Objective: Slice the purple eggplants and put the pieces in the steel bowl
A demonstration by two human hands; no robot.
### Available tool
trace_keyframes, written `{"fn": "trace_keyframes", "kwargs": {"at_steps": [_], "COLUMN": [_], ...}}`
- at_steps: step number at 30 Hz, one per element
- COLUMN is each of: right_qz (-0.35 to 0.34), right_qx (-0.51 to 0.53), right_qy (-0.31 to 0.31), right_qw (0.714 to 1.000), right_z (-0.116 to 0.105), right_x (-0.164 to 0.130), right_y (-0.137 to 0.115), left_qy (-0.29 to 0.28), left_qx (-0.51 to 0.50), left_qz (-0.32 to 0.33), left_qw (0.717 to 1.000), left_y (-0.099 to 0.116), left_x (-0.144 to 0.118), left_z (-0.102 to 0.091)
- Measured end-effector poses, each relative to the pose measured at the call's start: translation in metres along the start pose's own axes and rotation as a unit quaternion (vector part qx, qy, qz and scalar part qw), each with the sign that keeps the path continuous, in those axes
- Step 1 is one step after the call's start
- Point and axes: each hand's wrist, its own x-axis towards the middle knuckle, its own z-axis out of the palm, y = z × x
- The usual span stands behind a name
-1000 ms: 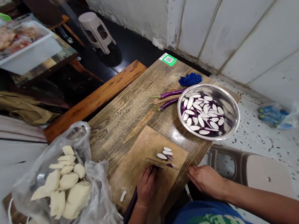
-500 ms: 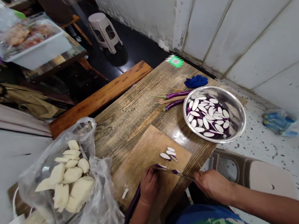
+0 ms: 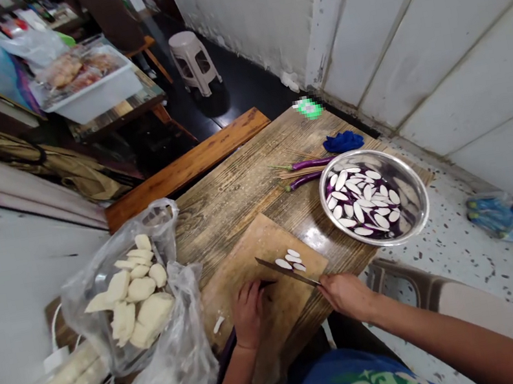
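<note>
My right hand [image 3: 347, 295] grips a knife [image 3: 287, 271] whose blade slants across a wooden cutting board [image 3: 249, 265]. My left hand [image 3: 248, 312] presses down on a long purple eggplant [image 3: 225, 354] that runs off the board's near edge; most of it is hidden under my palm and arm. A few white eggplant slices [image 3: 290, 260] lie on the board just beyond the blade. A steel bowl [image 3: 411, 192] to the right holds several more slices with purple skin.
Two whole thin eggplants [image 3: 308, 171] and skewers lie behind the bowl, beside a blue cloth [image 3: 343, 141]. A clear plastic bag [image 3: 128, 305] of pale chunks fills the table's left side. A brown plastic stool [image 3: 432, 300] stands at the right, a white stool [image 3: 193, 61] far back.
The knife blade has lifted and swung left, now lying just before the cut slices. My left hand stays on the eggplant. The camera has shifted slightly.
</note>
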Motion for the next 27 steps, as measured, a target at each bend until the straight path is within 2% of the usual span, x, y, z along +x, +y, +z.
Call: {"fn": "trace_keyframes", "kwargs": {"at_steps": [4, 7, 10, 16, 22, 27], "right_qz": [-0.026, -0.049, -0.068, -0.072, -0.078, -0.082], "right_qx": [-0.016, -0.031, -0.048, -0.074, -0.063, -0.042], "right_qy": [0.019, 0.027, 0.010, -0.028, -0.022, -0.033], "right_qw": [0.999, 0.998, 0.996, 0.994, 0.995, 0.995], "right_z": [-0.005, -0.008, -0.009, -0.009, -0.012, -0.010], "right_x": [-0.007, -0.019, -0.033, -0.045, -0.036, -0.003], "right_y": [0.003, 0.004, 0.004, 0.007, 0.018, 0.013], "left_qy": [0.012, 0.030, 0.028, 0.024, 0.009, 0.001], "left_qx": [-0.069, -0.075, -0.074, -0.075, -0.082, -0.098], "left_qz": [0.054, 0.083, 0.108, 0.101, 0.087, 0.102], "left_qw": [0.996, 0.993, 0.991, 0.992, 0.993, 0.990], "left_y": [0.005, 0.008, 0.008, 0.005, 0.005, 0.009], "left_x": [-0.007, -0.007, -0.006, -0.011, -0.009, -0.004], "left_z": [0.018, 0.027, 0.027, 0.027, 0.027, 0.021]}}
